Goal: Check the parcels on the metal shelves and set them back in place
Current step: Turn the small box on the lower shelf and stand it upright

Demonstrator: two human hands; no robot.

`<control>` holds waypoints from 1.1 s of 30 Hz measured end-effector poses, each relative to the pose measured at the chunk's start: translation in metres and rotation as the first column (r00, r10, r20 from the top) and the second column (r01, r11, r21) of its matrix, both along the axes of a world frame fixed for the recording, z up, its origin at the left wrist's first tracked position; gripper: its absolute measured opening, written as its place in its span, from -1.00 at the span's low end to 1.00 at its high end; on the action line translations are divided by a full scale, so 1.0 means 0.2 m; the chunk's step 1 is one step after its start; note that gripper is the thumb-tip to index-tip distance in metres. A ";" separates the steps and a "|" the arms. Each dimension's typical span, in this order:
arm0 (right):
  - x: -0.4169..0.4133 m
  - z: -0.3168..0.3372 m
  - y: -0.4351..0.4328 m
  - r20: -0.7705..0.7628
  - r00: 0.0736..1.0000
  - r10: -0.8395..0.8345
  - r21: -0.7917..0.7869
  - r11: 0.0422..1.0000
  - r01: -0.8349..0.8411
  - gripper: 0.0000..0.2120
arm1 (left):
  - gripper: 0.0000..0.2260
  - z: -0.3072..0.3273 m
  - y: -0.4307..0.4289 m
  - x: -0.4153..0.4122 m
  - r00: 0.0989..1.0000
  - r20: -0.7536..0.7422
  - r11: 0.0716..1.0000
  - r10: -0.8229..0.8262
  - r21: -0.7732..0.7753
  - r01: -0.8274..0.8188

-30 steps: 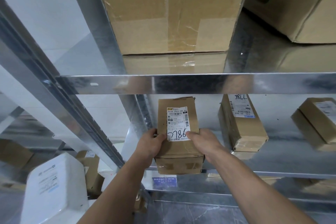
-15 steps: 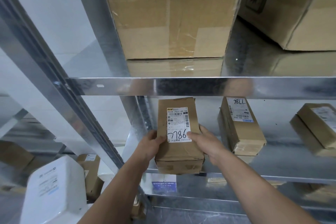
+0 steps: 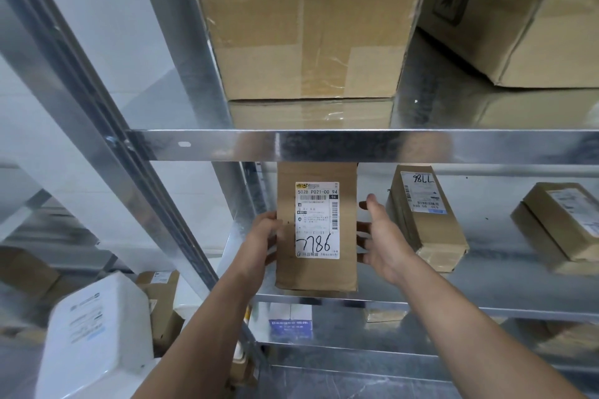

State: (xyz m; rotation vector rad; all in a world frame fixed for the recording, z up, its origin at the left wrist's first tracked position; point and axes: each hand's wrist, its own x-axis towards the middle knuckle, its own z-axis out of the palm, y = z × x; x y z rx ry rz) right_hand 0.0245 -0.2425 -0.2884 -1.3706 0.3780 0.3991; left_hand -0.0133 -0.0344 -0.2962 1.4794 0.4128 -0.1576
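Note:
A brown parcel [image 3: 317, 220] with a white label marked 7786 stands upright at the front edge of the middle metal shelf [image 3: 453, 306], its label facing me. My left hand [image 3: 262, 236] grips its left edge with curled fingers. My right hand [image 3: 382, 236] lies against its right side. The fingertips touch the cardboard and the thumb is lifted clear. The parcel's top is hidden behind the upper shelf beam [image 3: 356, 146].
A second labelled parcel [image 3: 424, 214] lies just right of my right hand, and a third [image 3: 564, 220] lies farther right. Two large cardboard boxes [image 3: 308, 26] [image 3: 534, 10] sit on the shelf above. A slanted metal upright [image 3: 97, 107] and a white parcel [image 3: 97, 334] are at the left.
The parcel has been tipped from lying tilted in both hands to standing upright on the shelf edge. My right thumb has come off its face, and the hand has slid to its right side.

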 end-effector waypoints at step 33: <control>0.02 0.16 0.00 0.029 0.984 0.174 -0.199 0.966 -0.165 -0.48 | -0.60 0.21 -0.04 0.03 0.997 -0.011 0.997 0.082 0.015 -0.082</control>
